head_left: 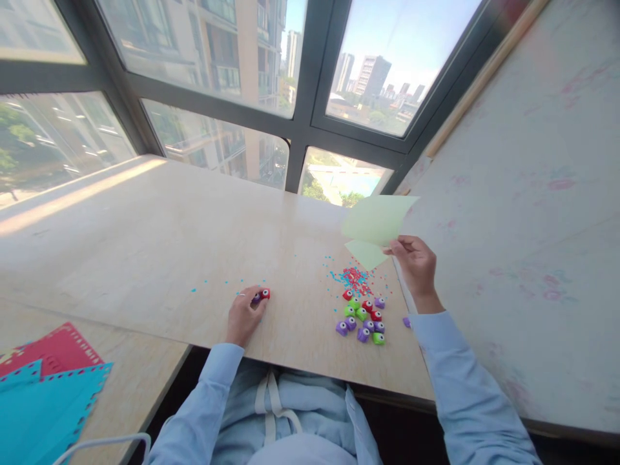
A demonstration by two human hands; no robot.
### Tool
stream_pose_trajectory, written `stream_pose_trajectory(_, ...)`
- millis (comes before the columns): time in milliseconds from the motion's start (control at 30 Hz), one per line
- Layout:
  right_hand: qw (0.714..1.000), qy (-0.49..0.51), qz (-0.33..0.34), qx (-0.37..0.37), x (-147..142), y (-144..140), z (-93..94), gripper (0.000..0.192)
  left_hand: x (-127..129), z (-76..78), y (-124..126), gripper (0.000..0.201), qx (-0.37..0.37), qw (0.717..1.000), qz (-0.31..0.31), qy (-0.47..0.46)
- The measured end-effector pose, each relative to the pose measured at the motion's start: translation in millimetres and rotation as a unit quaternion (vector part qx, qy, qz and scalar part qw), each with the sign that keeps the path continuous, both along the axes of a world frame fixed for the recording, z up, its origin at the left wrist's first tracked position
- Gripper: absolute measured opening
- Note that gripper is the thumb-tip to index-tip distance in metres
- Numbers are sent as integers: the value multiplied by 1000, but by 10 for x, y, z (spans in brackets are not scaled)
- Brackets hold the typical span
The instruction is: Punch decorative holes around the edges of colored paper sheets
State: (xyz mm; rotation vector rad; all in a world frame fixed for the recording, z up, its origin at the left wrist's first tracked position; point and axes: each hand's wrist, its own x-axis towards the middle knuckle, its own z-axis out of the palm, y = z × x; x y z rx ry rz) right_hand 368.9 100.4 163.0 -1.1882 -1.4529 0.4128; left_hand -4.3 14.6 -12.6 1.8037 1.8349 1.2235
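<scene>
Red punch (264, 294) sits at left hand's (245, 315) fingertips (touching).

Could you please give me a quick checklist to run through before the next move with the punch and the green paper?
1. Left hand has the red punch under its fingers on the table: ok.
2. Right hand holds the green paper by its lower edge, lifted off the table: ok.
3. Paper and punch brought together: not ok, they are well apart.
4. Spare punches grouped out of the way, between the hands: ok.
5. Paper bits scattered on the table: not ok.
6. Whether the punch slot faces the paper: cannot tell.
</scene>
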Motion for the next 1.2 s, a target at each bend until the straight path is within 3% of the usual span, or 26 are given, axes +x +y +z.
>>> stream_pose_trajectory(67,987,160,1,-8,20,-70,-132,33,2,1,3,21,1,1000,1,-1)
stream_pose_trajectory(133,973,217,-19,-77,12,-109,-359,36,2,-7,8,21,2,1000,3,-4)
stream_pose_trajectory(200,964,92,-38,-248,-44,-147,-622,34,2,-16,12,21,0,1000,2,-10)
stream_pose_trajectory(333,945,18,-6,-327,-248,-266,-944,26,-1,-13,8,21,-2,1000,1,-16)
stream_pose_trajectory(467,943,51,44,-326,-439,-352,-866,34,5,15,8,20,-1,1000,-1,-17)
stream_pose_trajectory(633,909,151,103,-376,-626,-371,-767,44,17,40,16,19,5,1000,10,-12)
stream_pose_trajectory(733,899,188,104,-382,-688,-391,-820,44,19,49,19,18,10,1000,11,-4)
stream_pose_trajectory(867,893,276,57,-350,-742,-485,-887,47,17,66,28,18,5,1000,15,4)
stream_pose_trajectory(1000,875,326,36,-355,-893,-735,-923,47,11,48,51,16,0,1000,21,5)
stream_pose_trajectory(1200,838,324,91,-430,-1227,-1201,-1054,51,21,-28,74,22,-8,999,38,29)
